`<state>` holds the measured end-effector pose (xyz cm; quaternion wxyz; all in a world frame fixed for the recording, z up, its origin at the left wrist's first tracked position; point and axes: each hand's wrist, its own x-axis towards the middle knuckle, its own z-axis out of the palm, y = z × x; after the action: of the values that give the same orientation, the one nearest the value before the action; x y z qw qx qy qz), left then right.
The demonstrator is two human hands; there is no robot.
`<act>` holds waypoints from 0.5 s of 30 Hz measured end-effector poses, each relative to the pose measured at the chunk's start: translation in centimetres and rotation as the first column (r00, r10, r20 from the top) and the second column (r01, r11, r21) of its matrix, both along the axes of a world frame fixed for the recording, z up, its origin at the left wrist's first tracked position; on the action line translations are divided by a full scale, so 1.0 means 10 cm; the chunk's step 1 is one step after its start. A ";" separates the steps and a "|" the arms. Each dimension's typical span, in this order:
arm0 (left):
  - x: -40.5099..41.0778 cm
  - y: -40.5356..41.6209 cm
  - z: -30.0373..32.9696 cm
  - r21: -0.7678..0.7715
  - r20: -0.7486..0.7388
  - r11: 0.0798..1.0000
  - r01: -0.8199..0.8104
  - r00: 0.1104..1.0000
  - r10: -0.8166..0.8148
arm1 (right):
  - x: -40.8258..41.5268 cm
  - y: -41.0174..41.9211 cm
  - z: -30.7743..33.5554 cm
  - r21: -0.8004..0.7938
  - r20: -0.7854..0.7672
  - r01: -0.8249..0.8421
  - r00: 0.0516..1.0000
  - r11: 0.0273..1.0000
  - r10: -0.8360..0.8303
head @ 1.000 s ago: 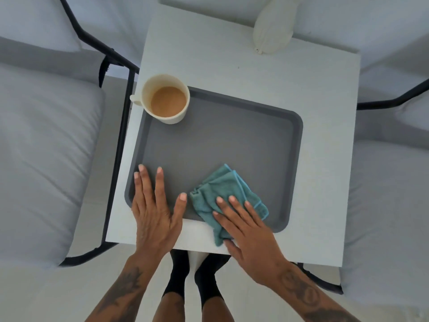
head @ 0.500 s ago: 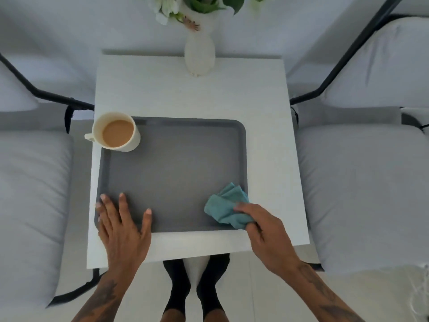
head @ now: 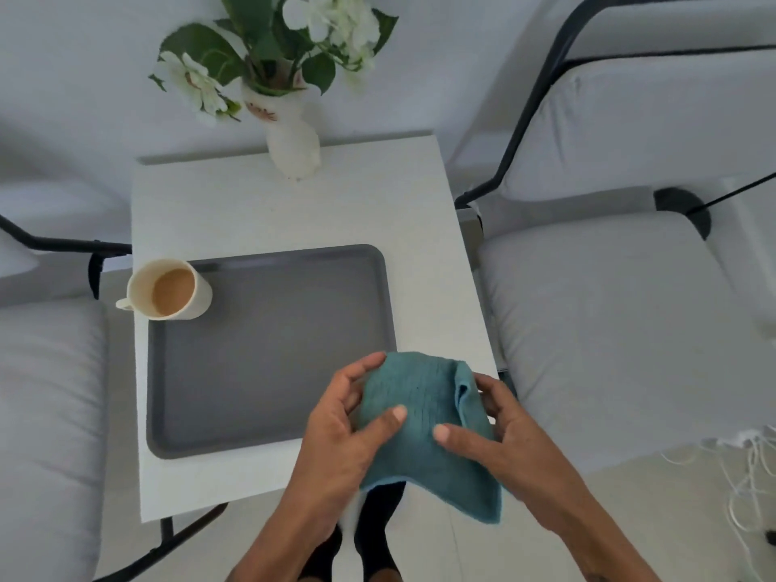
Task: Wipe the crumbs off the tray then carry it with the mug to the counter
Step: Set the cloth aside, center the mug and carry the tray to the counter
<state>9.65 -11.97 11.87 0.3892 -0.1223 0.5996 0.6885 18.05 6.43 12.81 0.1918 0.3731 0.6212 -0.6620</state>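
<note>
A dark grey tray [head: 273,350] lies on a small white table [head: 260,207]. A cream mug [head: 168,289] of milky coffee stands in the tray's far left corner, handle pointing left. A teal cloth [head: 424,417] is lifted off the tray, above the table's near right corner. My left hand [head: 344,430] grips the cloth's left side and my right hand [head: 499,434] grips its right side, thumbs on top. The cloth hangs spread between them. I see no crumbs on the tray's surface.
A white vase of white flowers [head: 294,132] stands at the table's far edge. Grey cushioned chairs with black frames flank the table, one on the left [head: 46,392] and one on the right [head: 621,325]. White cords [head: 751,476] lie on the floor at the right.
My left hand left the tray's near left corner and joined my right hand on the cloth. The cloth was lifted off the tray and spread out. My view tilted up and right.
</note>
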 end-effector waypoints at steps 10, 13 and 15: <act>0.29 0.67 -0.70 -0.424 -0.391 0.882 0.204 0.838 -0.381 | 0.16 0.78 -0.54 0.419 0.007 0.076 0.996 0.905 -0.086; 0.12 0.88 -0.94 -0.552 -0.453 0.803 0.224 0.728 -0.514 | -0.11 0.99 -0.86 0.481 -0.010 0.007 1.000 0.877 -0.002; -0.01 0.98 -1.04 -0.639 -0.453 0.732 0.238 0.653 -0.608 | -0.34 1.09 -1.06 0.485 -0.043 -0.022 0.998 0.874 0.049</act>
<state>9.51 -2.14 1.47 0.2693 0.1665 0.8694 0.3794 14.66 17.32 2.17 0.0876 0.3795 0.7789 -0.4916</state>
